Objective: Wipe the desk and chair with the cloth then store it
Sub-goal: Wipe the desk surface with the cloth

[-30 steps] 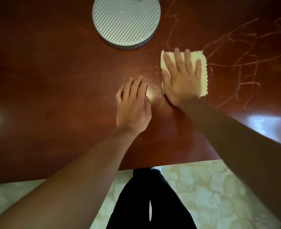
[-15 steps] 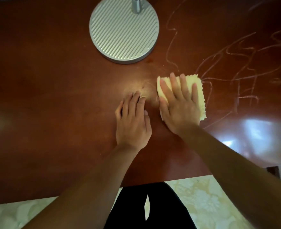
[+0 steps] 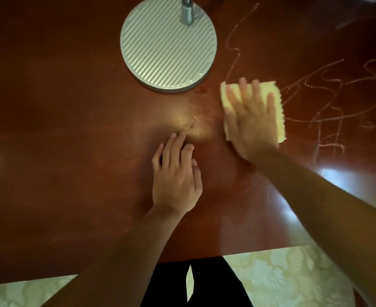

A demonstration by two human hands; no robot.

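A folded pale yellow cloth (image 3: 278,107) with a zigzag edge lies on the glossy reddish-brown desk (image 3: 60,140). My right hand (image 3: 250,120) presses flat on the cloth, fingers straight and spread, covering most of it. My left hand (image 3: 176,173) rests palm down on the bare desk to the left of the cloth, fingers loosely bent, holding nothing. Pale scribbled marks (image 3: 328,103) cover the desk to the right of the cloth. No chair is in view.
A round ribbed silver lamp base (image 3: 160,47) with a metal stem stands just behind and left of the cloth. The desk's front edge runs along the bottom, with patterned pale green floor (image 3: 282,282) and my dark trousers (image 3: 182,284) below it.
My right hand has slid the cloth back and forth beside the lamp base. My left hand stayed on the desk, its fingers bending slightly. The camera tilted, showing more of the lamp base.
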